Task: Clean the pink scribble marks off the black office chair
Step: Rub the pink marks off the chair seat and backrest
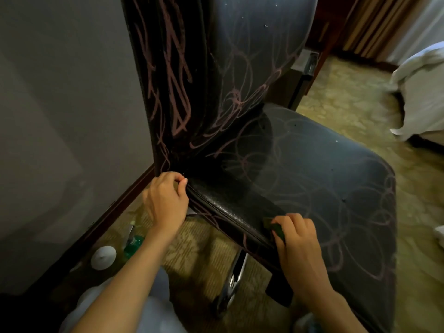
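Looking down on the black office chair (312,176), which is filling most of the view. Its backrest is standing upright close to the grey wall (60,116), and its seat is reaching out to my right over the patterned carpet (348,104). White bedding (422,92) is hanging at the far right edge, well apart from the chair.

Pink scribble marks (177,92) are running thick and streaky down the backrest's side. They are looping in fainter circles across the backrest front and the seat top. One strip along the seat's near edge is showing plain black leather. A chrome leg (236,272) is shining under the seat.

My left hand (165,200) is gripping the seat's rear corner, fingers and thumb curled onto the edge where seat meets backrest. My right hand (298,239) is clamping a green pad (276,229) against the seat edge further forward, with the pad mostly hidden under my fingers. Both hands are sitting well apart along that edge.

On the carpet by the wall, a green bottle (133,243) is lying or leaning, cannot tell which, just beside a white round cap (103,257).
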The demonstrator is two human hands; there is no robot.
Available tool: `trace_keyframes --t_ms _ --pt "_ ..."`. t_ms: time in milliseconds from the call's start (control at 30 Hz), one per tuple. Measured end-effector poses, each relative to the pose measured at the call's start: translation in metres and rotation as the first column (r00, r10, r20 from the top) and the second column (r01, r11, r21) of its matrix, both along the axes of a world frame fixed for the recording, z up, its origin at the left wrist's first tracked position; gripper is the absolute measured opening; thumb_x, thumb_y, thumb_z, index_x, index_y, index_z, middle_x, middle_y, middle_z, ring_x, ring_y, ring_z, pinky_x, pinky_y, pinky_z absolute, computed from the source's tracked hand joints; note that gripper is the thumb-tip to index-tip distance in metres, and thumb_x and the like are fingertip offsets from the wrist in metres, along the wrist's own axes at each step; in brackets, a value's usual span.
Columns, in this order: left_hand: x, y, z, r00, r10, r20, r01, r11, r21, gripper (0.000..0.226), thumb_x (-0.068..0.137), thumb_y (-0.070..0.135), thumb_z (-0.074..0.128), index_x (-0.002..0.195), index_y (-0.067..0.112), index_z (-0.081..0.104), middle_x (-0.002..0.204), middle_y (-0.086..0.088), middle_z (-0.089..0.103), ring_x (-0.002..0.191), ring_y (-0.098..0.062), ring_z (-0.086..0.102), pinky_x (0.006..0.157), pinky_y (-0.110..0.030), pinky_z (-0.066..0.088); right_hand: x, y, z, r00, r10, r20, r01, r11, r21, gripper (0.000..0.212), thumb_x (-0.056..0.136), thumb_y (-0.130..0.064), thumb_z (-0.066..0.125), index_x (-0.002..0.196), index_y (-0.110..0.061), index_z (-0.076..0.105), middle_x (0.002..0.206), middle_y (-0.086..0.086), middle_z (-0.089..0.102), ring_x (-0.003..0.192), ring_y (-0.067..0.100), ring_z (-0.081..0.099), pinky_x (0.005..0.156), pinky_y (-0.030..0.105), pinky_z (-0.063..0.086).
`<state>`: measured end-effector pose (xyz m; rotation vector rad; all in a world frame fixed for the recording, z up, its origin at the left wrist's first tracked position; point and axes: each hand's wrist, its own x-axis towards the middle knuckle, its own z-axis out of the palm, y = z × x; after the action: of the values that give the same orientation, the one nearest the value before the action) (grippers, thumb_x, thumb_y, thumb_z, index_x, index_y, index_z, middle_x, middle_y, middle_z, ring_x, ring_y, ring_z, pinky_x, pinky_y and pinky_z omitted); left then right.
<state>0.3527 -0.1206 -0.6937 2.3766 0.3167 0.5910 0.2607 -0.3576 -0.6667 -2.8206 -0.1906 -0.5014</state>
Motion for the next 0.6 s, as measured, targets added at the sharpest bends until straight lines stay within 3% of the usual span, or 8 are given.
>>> trace_keyframes --t_ms 100,167,300,400,500,600 --pt "-0.009 -0.005 0.008 1.0 0.004 0.026 -0.004 1.0 0.005 0.007 0.088 0.018 0.062 0.09 0.015 0.067 0.096 0.001 0.067 0.09 -0.023 0.058 0.078 -0.035 0.032 0.005 0.011 0.014 0.998 0.034 0.06 -0.044 0.983 0.177 0.017 0.09 -0.017 0.051 0.101 -0.011 0.061 0.098 0.001 0.054 0.084 0.008 0.04 0.071 0.014 0.033" --pt "-0.021 -0.014 0.014 0.997 -0.044 0.064 0.043 0.999 0.017 0.005 0.088 0.019 0.063 0.089 0.017 0.067 0.095 0.004 0.066 0.089 -0.019 0.057 0.077 -0.032 0.029 0.014 0.026 0.021 0.999 0.052 -0.001 -0.05 0.964 0.261 0.015 0.092 -0.018 0.053 0.104 -0.015 0.061 0.101 -0.006 0.049 0.088 0.007 0.038 0.075 0.013 0.033" --pt "-0.042 -0.034 0.015 0.978 -0.194 0.081 0.186 0.978 0.099 0.003 0.084 0.02 0.068 0.086 0.019 0.065 0.089 0.006 0.064 0.083 -0.018 0.057 0.073 -0.03 0.031 0.034 0.059 0.017 0.994 0.108 -0.036 -0.103 0.989 0.105 0.025 0.085 -0.012 0.065 0.11 -0.014 0.061 0.108 0.007 0.054 0.098 0.026 0.049 0.079 0.037 0.047" --pt "-0.043 -0.04 0.009 0.968 -0.248 0.044 0.239 0.958 0.157 0.007 0.082 0.02 0.069 0.085 0.019 0.063 0.089 0.006 0.062 0.083 -0.019 0.056 0.07 -0.03 0.032 0.037 0.059 0.007 0.988 0.137 -0.078 -0.135 0.991 0.02 0.028 0.082 -0.012 0.067 0.109 -0.016 0.061 0.107 0.008 0.055 0.095 0.028 0.051 0.075 0.038 0.048" --pt "-0.038 -0.042 0.003 0.958 -0.283 0.042 0.276 0.953 0.124 0.011 0.08 0.013 0.07 0.08 0.014 0.059 0.086 0.001 0.058 0.08 -0.022 0.054 0.068 -0.033 0.04 0.032 0.046 -0.002 0.985 0.146 -0.093 -0.145 0.989 0.015 0.029 0.082 -0.011 0.067 0.109 -0.017 0.06 0.109 0.007 0.055 0.095 0.026 0.051 0.076 0.038 0.049" --pt "-0.037 -0.043 0.001 0.955 -0.293 0.048 0.286 0.951 0.117 0.012 0.079 0.008 0.07 0.079 0.011 0.058 0.086 -0.002 0.058 0.079 -0.022 0.053 0.067 -0.029 0.038 0.028 0.039 -0.005 0.984 0.15 -0.095 -0.149 0.989 0.02 0.034 0.074 -0.006 0.073 0.105 -0.015 0.061 0.106 0.007 0.057 0.091 0.027 0.052 0.071 0.038 0.051"
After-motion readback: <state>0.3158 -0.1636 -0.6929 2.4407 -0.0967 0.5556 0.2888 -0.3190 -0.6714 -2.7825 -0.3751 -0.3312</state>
